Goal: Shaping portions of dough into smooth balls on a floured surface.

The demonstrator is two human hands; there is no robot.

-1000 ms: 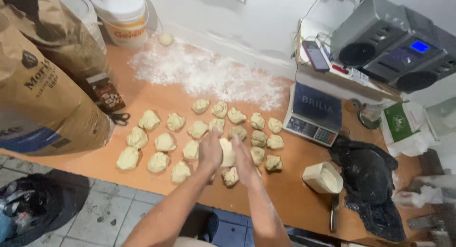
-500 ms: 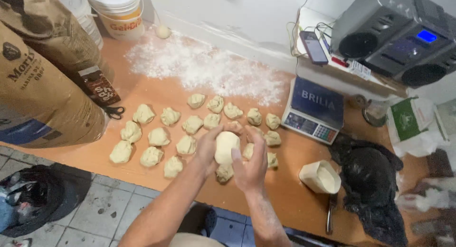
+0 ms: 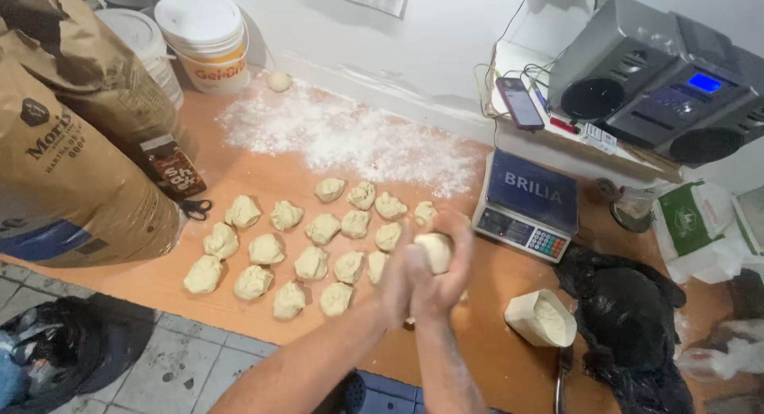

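I observe both hands raised above the wooden table [image 3: 191, 295], cupped together around one dough ball [image 3: 436, 250]. The left hand [image 3: 395, 283] presses it from the left, blurred; the right hand [image 3: 446, 280] wraps it from below and the right. Just left of the hands lie rows of dough pieces [image 3: 310, 263]. A digital scale [image 3: 529, 203] stands just beyond the hands to the right, scattered flour [image 3: 350, 136] farther beyond

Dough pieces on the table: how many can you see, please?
19: eighteen clustered lumps, one ball by the white bucket. Another piece sits between left hand and right hand, which may hide more.
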